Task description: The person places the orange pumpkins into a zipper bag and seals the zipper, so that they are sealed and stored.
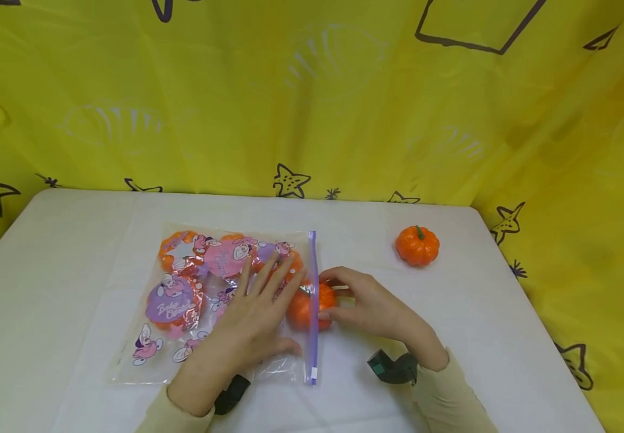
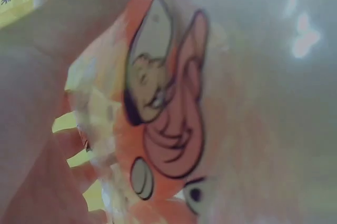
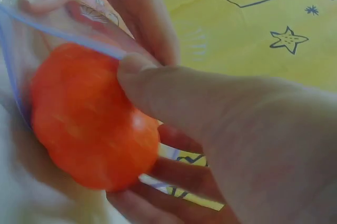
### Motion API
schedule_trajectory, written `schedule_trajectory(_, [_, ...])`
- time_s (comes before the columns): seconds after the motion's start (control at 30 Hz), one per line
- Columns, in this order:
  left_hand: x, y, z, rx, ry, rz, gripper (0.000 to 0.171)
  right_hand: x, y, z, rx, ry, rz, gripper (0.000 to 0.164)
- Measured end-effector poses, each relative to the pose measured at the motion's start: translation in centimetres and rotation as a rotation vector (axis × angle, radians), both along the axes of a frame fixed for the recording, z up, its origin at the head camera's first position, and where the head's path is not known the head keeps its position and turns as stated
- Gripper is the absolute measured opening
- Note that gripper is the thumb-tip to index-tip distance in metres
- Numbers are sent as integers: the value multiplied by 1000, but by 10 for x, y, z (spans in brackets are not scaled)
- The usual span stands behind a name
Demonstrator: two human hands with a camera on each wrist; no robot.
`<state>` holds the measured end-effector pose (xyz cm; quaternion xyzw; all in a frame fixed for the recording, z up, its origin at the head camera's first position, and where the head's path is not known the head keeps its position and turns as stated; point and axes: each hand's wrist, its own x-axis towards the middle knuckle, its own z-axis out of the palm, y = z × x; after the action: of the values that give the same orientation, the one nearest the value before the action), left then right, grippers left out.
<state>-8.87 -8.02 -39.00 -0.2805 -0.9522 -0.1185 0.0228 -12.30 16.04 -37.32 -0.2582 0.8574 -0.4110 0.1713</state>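
Observation:
A clear zip bag [image 1: 127, 364] with pink and purple cartoon prints lies flat, its purple zip edge [image 1: 314, 355] facing right. Several orange toy pumpkins show through its plastic. My left hand [image 1: 252, 322] rests on top of the bag with its fingers spread. At the bag's mouth, an orange toy pumpkin [image 1: 327, 304] sits partly inside, partly out. My right hand [image 1: 373, 304] grips that pumpkin from the right. In the right wrist view, thumb and fingers curve around the pumpkin [image 3: 95, 119], and the bag's opening surrounds its far side. The left wrist view shows printed plastic [image 2: 174, 108] up close, blurred.
Another orange pumpkin [image 1: 417, 246] with a green stem stands at the table's back right. A white cloth covers the table [image 1: 398, 391]. Behind it hangs a yellow curtain [image 1: 225, 108] with starfish drawings. A black wrist device [image 1: 393, 367] hangs under the right wrist.

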Motion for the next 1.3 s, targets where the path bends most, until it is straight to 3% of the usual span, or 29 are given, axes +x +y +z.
schedule_trajectory(0.2, [-1, 0, 2, 19, -2, -3, 114, -1, 1, -1, -46, -40, 34, 40])
schedule_trajectory(0.5, [-2, -3, 8, 60, -35, -6, 106, -2, 14, 0, 48, -107, 18, 30])
schedule_trajectory(0.67, [-1, -3, 9, 65, -32, -12, 106, -1, 19, 1, 80, -112, 118, 13])
schedule_trajectory(0.87, [0, -3, 8, 63, -27, -14, 106, -1, 14, 1, 84, -22, 209, 8])
schedule_trajectory(1.1, [1, -2, 9, 53, -63, -10, 106, 1, 11, 3, 100, -24, 277, 13])
schedule_trajectory(1.3, [1, -3, 8, 54, -37, -23, 106, 2, 10, 4, 108, -37, 357, 18])
